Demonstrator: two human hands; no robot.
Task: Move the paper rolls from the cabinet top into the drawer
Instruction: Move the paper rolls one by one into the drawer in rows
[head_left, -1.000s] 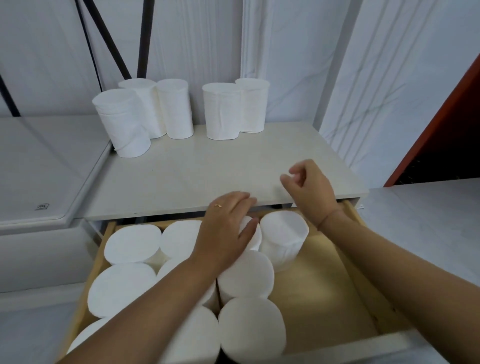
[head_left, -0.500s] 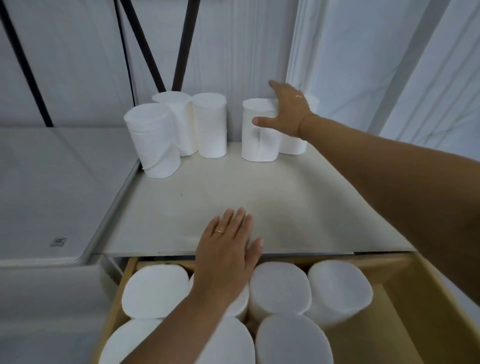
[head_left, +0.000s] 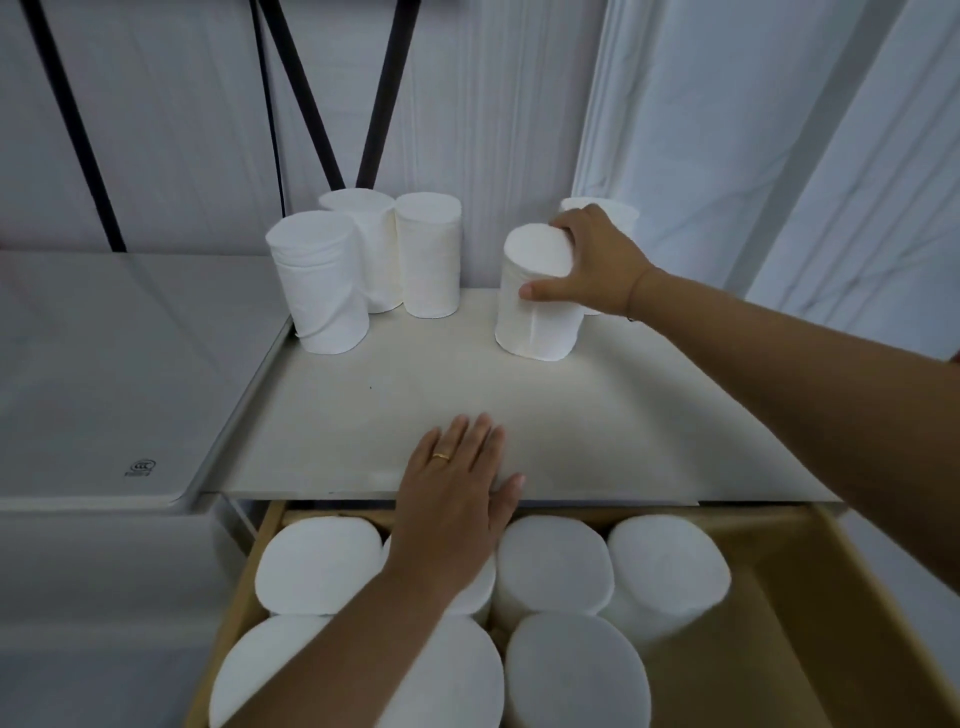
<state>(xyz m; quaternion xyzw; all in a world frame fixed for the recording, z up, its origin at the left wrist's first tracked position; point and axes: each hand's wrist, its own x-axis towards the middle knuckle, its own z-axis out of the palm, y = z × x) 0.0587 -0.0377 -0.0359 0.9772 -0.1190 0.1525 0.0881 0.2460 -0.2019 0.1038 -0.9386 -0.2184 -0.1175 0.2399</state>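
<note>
- Now, the cabinet top is your widest surface: five rolls stand upright along its back edge, and the front half is bare, so you have a free path toward you.
- The drawer is pulled open below the front lip. Upright rolls pack its left and middle; the bare wooden floor on the right looks like the place for the next one.
- Three rolls stand clustered at back left, touching one another. Leave them for later.
- Your right hand is wrapped round the roll at back right, thumb on the near side, fingers over the top rim. It tilts slightly toward you, its base seemingly on the top or just off it. Squeeze lightly, since soft paper will probably dent.
- Another roll sits just behind that hand, mostly hidden. Lift straight up first so you don't knock it.
- Your left hand lies flat and unclenched, holding nothing, across the front lip and a drawer roll. Move it aside only if it blocks the drop.
</note>
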